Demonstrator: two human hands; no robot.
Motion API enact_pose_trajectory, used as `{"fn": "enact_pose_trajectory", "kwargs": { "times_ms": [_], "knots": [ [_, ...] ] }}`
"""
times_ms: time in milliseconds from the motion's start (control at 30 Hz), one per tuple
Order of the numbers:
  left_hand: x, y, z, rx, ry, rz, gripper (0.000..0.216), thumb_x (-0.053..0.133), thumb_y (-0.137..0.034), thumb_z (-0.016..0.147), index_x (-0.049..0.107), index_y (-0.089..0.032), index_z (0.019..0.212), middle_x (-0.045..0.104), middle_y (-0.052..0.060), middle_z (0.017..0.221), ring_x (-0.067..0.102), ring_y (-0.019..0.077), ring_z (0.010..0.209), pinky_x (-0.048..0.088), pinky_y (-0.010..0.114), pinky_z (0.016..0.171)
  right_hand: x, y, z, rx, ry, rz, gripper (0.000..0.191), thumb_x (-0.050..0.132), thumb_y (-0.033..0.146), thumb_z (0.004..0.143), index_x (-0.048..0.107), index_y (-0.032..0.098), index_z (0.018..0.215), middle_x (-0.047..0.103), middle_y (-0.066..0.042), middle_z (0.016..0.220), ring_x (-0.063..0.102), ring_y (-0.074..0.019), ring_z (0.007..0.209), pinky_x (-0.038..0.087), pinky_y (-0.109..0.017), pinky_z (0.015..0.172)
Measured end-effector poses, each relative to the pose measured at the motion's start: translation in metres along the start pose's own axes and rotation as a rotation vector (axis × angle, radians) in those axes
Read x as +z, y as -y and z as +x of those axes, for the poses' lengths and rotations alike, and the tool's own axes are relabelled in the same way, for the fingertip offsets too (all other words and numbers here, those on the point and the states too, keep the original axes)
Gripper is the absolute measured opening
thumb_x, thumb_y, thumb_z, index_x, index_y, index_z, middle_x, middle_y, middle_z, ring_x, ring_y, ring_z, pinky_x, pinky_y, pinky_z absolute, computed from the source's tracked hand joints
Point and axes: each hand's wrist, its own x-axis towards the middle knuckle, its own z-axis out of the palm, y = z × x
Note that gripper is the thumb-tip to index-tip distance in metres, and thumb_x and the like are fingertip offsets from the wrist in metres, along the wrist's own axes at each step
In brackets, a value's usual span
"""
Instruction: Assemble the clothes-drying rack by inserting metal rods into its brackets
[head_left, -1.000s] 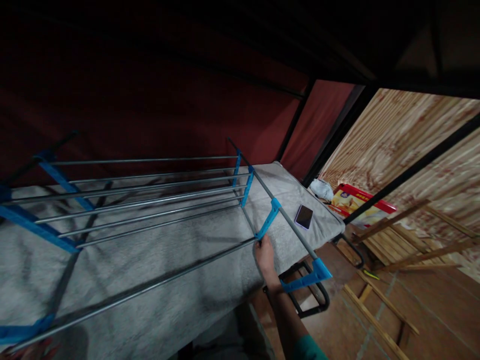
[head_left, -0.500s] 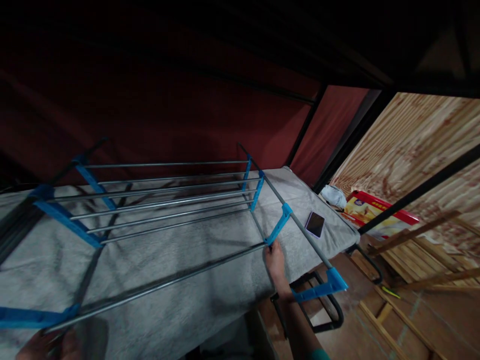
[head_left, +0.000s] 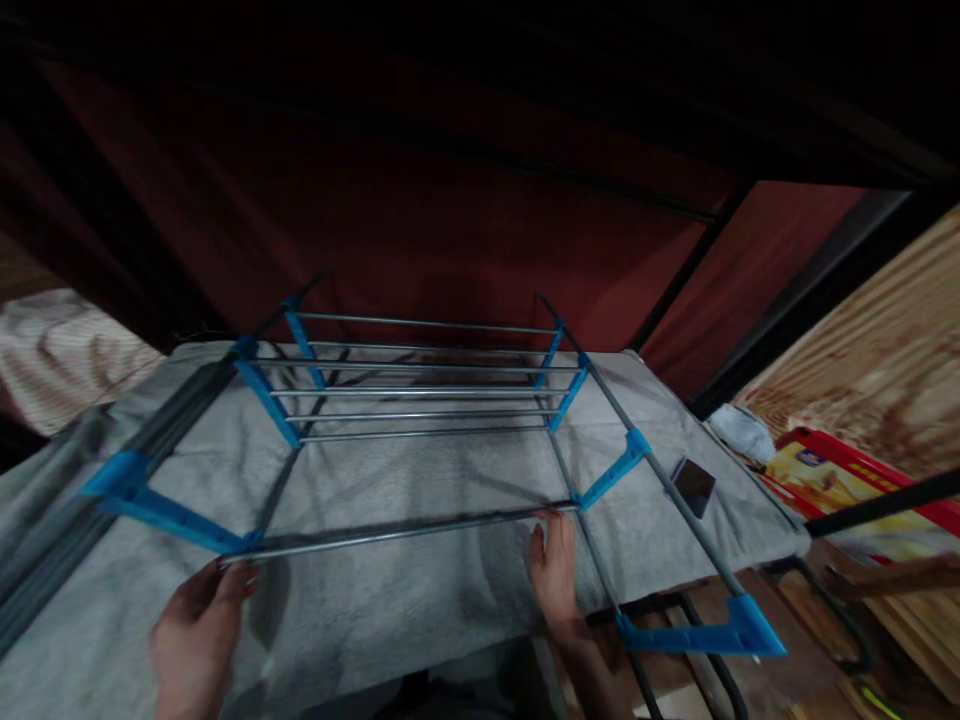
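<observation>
Cloth point(head_left: 420, 480), grey, fronts a red backdrop point(head_left: 465, 240), left fingers point(head_left: 237, 582) pinching 1 rod point(head_left: 405, 532), right fingers point(head_left: 556, 545) curled over it.

The bare left hand point(head_left: 196, 628) reaches up from the lower left, fingers bent inward and thumb angled forward. The bare right hand point(head_left: 555, 568) points away, fingertips curled, thumb apart, its bare forearm point(head_left: 589, 668) slanting toward the bottom edge.

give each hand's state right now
Left hand: closed on the near metal bar, left end.
Right hand: touching that bar near its right end; grip closure can't be told.
</observation>
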Motion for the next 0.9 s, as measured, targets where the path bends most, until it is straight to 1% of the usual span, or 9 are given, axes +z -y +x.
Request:
{"fn": "enact_pose_trajectory", "kwargs": {
  "times_ms": [100, 267, 333, 433, 533, 633, 733, 800, 900],
  "knots": [
    [0.001, 0.017, 0.010, -0.075, 0.053, -0.143, 0.024, 0.078, -0.038, 0.068, 0.072, -0.026, 0.088, 0.077, 0.001, 0.074, 0.076, 0.0271, 0.078, 0.063, 0.039, 0.079, 0.029, 0.045, -0.004, -0.237, 0.217, 0.017, 0.041, 0.044, 0.019, 0.110, 0.073, 0.026, 0.137, 0.077, -0.015, 0.140, 0.073, -0.0301, 0.133, 0.062, -0.054, 0.117],
    [0.006, 0.028, 0.011, -0.046, 0.078, -0.244, 0.026, 0.073, -0.034, 0.075, 0.071, -0.023, 0.098, 0.082, 0.007, 0.093, 0.080, 0.0276, 0.087, 0.066, 0.040, 0.081, 0.071, 0.135, 0.003, -0.510, 0.612, -0.124, 0.051, 0.048, 0.009, 0.110, 0.071, 0.023, 0.153, 0.076, -0.016, 0.154, 0.072, -0.0289, 0.143, 0.056, -0.053, 0.128],
    [0.007, 0.031, 0.010, -0.044, 0.085, -0.262, 0.027, 0.073, -0.032, 0.075, 0.072, -0.022, 0.101, 0.084, 0.009, 0.097, 0.082, 0.0280, 0.090, 0.067, 0.039, 0.079, 0.083, 0.166, 0.008, -0.574, 0.757, -0.187, 0.051, 0.052, 0.011, 0.111, 0.069, 0.023, 0.158, 0.078, -0.016, 0.154, 0.075, -0.0291, 0.141, 0.058, -0.049, 0.126],
    [0.008, 0.036, 0.011, -0.034, 0.088, -0.279, 0.030, 0.073, -0.032, 0.075, 0.072, -0.022, 0.103, 0.085, 0.011, 0.100, 0.083, 0.0296, 0.091, 0.067, 0.040, 0.077, 0.099, 0.200, 0.014, -0.607, 0.928, -0.258, 0.050, 0.054, 0.016, 0.113, 0.066, 0.024, 0.162, 0.081, -0.015, 0.149, 0.082, -0.0285, 0.129, 0.063, -0.041, 0.114],
    [0.006, 0.043, 0.016, -0.006, 0.082, -0.270, 0.031, 0.071, -0.036, 0.072, 0.073, -0.022, 0.100, 0.084, 0.012, 0.098, 0.082, 0.0317, 0.090, 0.067, 0.043, 0.078, 0.110, 0.221, 0.017, -0.643, 1.014, -0.259, 0.051, 0.051, 0.019, 0.115, 0.064, 0.026, 0.164, 0.082, -0.013, 0.148, 0.084, -0.0269, 0.122, 0.065, -0.038, 0.106],
    [0.004, 0.049, 0.023, 0.036, 0.039, -0.233, 0.034, 0.072, -0.037, 0.067, 0.072, -0.023, 0.098, 0.081, 0.011, 0.097, 0.079, 0.0323, 0.094, 0.067, 0.047, 0.088, 0.117, 0.232, 0.016, -0.704, 1.040, -0.225, 0.058, 0.044, 0.010, 0.112, 0.065, 0.028, 0.163, 0.083, -0.012, 0.145, 0.083, -0.0252, 0.122, 0.065, -0.037, 0.107],
    [0.005, 0.050, 0.030, 0.092, 0.004, -0.206, 0.040, 0.072, -0.034, 0.064, 0.071, -0.025, 0.103, 0.080, 0.011, 0.105, 0.078, 0.0321, 0.105, 0.065, 0.047, 0.099, 0.119, 0.236, 0.015, -0.721, 1.051, -0.221, 0.069, 0.039, 0.001, 0.106, 0.066, 0.029, 0.163, 0.082, -0.011, 0.144, 0.083, -0.0248, 0.121, 0.064, -0.038, 0.106],
    [0.008, 0.048, 0.035, 0.137, 0.038, -0.195, 0.038, 0.072, -0.032, 0.064, 0.072, -0.025, 0.101, 0.080, 0.010, 0.105, 0.078, 0.0315, 0.108, 0.064, 0.045, 0.099, 0.119, 0.235, 0.015, -0.720, 1.051, -0.220, 0.071, 0.037, 0.000, 0.105, 0.066, 0.029, 0.163, 0.082, -0.011, 0.146, 0.082, -0.0247, 0.122, 0.064, -0.038, 0.106],
    [0.015, 0.041, 0.044, 0.184, 0.107, -0.177, 0.029, 0.070, -0.033, 0.064, 0.073, -0.027, 0.092, 0.080, 0.007, 0.093, 0.077, 0.0312, 0.098, 0.064, 0.044, 0.095, 0.118, 0.235, 0.015, -0.731, 1.041, -0.229, 0.072, 0.036, -0.001, 0.104, 0.066, 0.028, 0.162, 0.081, -0.012, 0.147, 0.082, -0.0247, 0.124, 0.064, -0.038, 0.106]
  ]
}}
